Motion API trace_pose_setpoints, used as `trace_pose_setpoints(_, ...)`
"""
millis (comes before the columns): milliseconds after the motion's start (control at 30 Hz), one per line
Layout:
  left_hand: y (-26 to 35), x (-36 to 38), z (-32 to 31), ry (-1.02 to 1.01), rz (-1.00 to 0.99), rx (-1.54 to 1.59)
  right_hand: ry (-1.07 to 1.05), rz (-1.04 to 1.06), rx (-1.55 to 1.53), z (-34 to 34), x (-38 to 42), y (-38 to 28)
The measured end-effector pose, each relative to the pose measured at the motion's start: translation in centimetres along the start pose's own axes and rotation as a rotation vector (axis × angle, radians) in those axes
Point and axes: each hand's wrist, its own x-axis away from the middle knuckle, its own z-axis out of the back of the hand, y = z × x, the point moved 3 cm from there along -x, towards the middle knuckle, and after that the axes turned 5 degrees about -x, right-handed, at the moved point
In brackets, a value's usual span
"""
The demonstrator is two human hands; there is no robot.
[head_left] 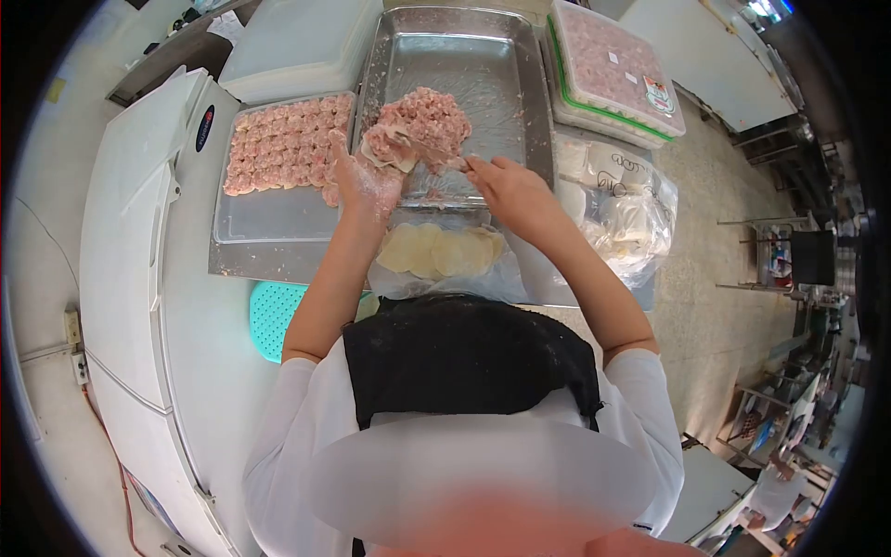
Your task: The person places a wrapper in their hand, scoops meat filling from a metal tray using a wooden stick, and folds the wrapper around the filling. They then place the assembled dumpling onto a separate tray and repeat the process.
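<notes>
My left hand (368,184), dusted with white flour, holds a round dumpling wrapper (382,158) with minced meat on it. My right hand (512,197) is closed around the handle of a narrow metal spatula (429,148), whose blade reaches to the meat at the wrapper. Behind them, a mound of pink minced meat (434,113) lies at the near left of a deep metal tray (534,111). A stack of pale round wrappers (445,251) lies on plastic just in front of my body. To the left, rows of filled dumplings (283,141) cover the far part of a clear plastic tray (274,223).
Stacked translucent lids (297,46) stand at the far left. Closed boxes of meat dumplings (617,70) are piled at the far right, with plastic-bagged packs (622,204) nearer. A turquoise perforated stool (276,320) and a white fridge (139,204) are on the left.
</notes>
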Motion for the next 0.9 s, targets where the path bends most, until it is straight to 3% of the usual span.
trace_pose_setpoints(133,-0.4,0.8,-1.6,-0.112,0.025,0.080,-0.199,0.025,0.150,2.0,-1.0,1.0)
trace_pose_setpoints(200,-0.4,1.8,-2.4,0.107,0.012,0.026,-0.207,0.004,0.277,4.3,-0.6,-0.7)
trace_pose_setpoints(233,-0.6,1.1,-1.4,0.113,0.004,0.026,-0.210,0.013,0.273,3.5,-0.7,-0.2)
trace_pose_setpoints(300,-0.7,0.4,-1.5,-0.667,0.170,0.480,-0.205,0.074,0.077,1.6,-0.8,0.7)
trace_pose_setpoints(333,-0.6,0.4,-1.3,-0.662,0.157,0.480,-0.211,0.086,0.073,1.9,-1.0,1.3)
trace_pose_setpoints(400,0.3,0.2,0.1,-0.020,-0.020,0.107,-0.108,0.192,0.001,3.7,-1.7,2.5)
trace_pose_setpoints(433,1.0,0.7,-0.2,-0.014,-0.031,0.104,-0.111,0.202,-0.007,4.3,-1.9,3.3)
trace_pose_setpoints(500,3.1,2.4,-1.7,-0.331,-0.204,-0.170,-0.264,0.048,0.041,4.5,-2.7,5.3)
trace_pose_setpoints(533,4.2,3.4,-1.8,-0.324,-0.209,-0.173,-0.268,0.053,0.036,4.0,-3.2,5.9)
trace_pose_setpoints(600,6.0,5.4,-2.1,-0.222,-0.347,-0.764,-0.437,-0.018,0.145,1.0,-3.9,7.8)
trace_pose_setpoints(633,6.4,6.1,-2.7,-0.150,-0.515,-0.913,-0.441,-0.013,0.143,-1.0,-4.3,8.8)
trace_pose_setpoints(667,6.8,6.1,-2.2,-0.143,-0.517,-0.915,-0.393,0.107,0.171,-3.5,-4.6,9.4)
trace_pose_setpoints(733,8.1,6.1,-1.2,-0.106,-0.720,-1.577,-0.343,0.231,0.197,-6.8,-4.7,8.9)
trace_pose_setpoints(800,8.1,5.5,-0.5,-0.137,-0.696,-1.650,-0.546,0.077,-0.071,-9.4,-4.4,8.1)
trace_pose_setpoints(867,7.8,5.8,-0.2,-0.161,-0.663,-1.723,-0.611,0.085,-0.159,-5.4,-5.1,7.4)
trace_pose_setpoints(900,7.4,6.2,-0.6,-0.135,-0.609,-1.766,-0.623,-0.010,-0.320,-2.9,-5.1,7.3)
